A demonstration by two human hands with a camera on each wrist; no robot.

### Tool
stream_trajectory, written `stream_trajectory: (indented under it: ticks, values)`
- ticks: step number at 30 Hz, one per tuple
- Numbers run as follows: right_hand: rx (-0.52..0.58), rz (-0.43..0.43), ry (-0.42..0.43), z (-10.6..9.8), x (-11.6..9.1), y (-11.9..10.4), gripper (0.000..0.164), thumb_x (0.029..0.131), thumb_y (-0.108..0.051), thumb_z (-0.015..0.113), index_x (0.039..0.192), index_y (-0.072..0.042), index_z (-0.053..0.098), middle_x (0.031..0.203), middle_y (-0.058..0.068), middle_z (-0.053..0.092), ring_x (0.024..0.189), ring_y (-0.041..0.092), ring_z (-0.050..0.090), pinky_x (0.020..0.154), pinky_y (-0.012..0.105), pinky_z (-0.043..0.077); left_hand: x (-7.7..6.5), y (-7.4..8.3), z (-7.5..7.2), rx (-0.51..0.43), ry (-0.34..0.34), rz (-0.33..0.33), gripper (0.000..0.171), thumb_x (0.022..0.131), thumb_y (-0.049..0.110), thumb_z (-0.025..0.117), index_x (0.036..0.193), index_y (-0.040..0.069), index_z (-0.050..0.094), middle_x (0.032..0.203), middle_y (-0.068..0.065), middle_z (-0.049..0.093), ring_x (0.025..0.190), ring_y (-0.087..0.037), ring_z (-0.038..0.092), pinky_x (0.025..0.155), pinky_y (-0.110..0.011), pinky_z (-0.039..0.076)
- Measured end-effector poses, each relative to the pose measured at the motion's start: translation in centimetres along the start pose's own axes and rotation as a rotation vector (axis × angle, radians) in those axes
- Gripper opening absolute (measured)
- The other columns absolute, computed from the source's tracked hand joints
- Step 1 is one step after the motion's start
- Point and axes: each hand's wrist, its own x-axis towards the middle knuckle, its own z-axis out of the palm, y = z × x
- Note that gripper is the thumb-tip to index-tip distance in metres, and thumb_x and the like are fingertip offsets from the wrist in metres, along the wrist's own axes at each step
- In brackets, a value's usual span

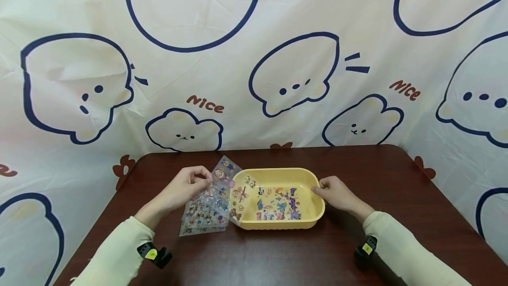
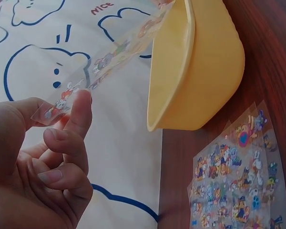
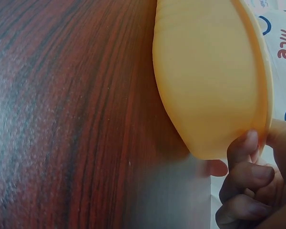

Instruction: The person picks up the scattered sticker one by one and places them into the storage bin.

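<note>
My left hand point(image 1: 194, 182) pinches a clear sticker sheet point(image 2: 105, 62) between thumb and index finger at one end. In the left wrist view this sheet slants from the fingertips up toward the rim of a yellow plastic basin point(image 1: 274, 225). Cartoon stickers are printed along it. On the basin's right end, my right hand point(image 1: 335, 192) grips the rim, thumb on one side and curled fingers against the outer wall. Small colourful cartoon figures point(image 1: 281, 204) show inside the basin. A clear sheet with monkey figures point(image 1: 239, 194) overlaps its left end.
Several overlapping clear sticker sheets point(image 1: 204, 215) lie on the dark wood table point(image 1: 254, 255), left of the basin and below my left hand. Behind the table hangs a white cloth point(image 1: 238, 74) with blue cartoon outlines; it also lines both sides.
</note>
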Motion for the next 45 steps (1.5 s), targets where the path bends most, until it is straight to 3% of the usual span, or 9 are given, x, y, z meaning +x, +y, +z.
stream_trajectory:
  ticks: [11,26,36,45]
  values:
    - [0.0,0.007,0.001,0.0,0.0,0.0,0.034,0.1,-0.017,0.061,0.069,-0.007,0.052,0.058,-0.001,0.051,0.054,0.012,0.05,0.049,0.024,0.039,0.5,0.0,1.0,-0.039,-0.025,-0.01,0.017,0.102,0.007,0.051,0.107,-0.007,0.057,0.075,-0.004,0.069,0.046,-0.005,0.035,0.045,-0.021,0.033]
    - [0.0,0.005,-0.009,-0.2,-0.1,-0.4,0.034,0.1,-0.018,0.062,0.07,-0.005,0.053,0.058,-0.001,0.051,0.054,0.011,0.049,0.049,0.023,0.038,1.1,0.4,1.7,0.005,-0.005,-0.021,0.015,0.103,0.009,0.05,0.106,-0.001,0.06,0.073,0.0,0.064,0.047,-0.007,0.035,0.045,-0.022,0.035]
    - [-0.018,0.016,0.0,-0.2,0.0,-0.2,0.034,0.1,-0.02,0.062,0.07,-0.006,0.053,0.059,-0.001,0.052,0.055,0.011,0.05,0.049,0.023,0.038,1.2,0.8,2.2,0.0,-0.002,-0.013,0.015,0.102,0.008,0.051,0.107,-0.004,0.059,0.082,-0.007,0.072,0.047,-0.005,0.036,0.045,-0.021,0.034]
    - [-0.023,0.035,0.01,0.0,-0.1,-0.3,0.034,0.1,-0.019,0.062,0.069,-0.007,0.052,0.059,-0.001,0.052,0.055,0.011,0.051,0.05,0.024,0.039,1.5,1.0,3.1,-0.038,-0.018,-0.04,0.014,0.103,0.009,0.052,0.107,-0.003,0.059,0.062,0.003,0.056,0.046,-0.008,0.035,0.045,-0.022,0.032]
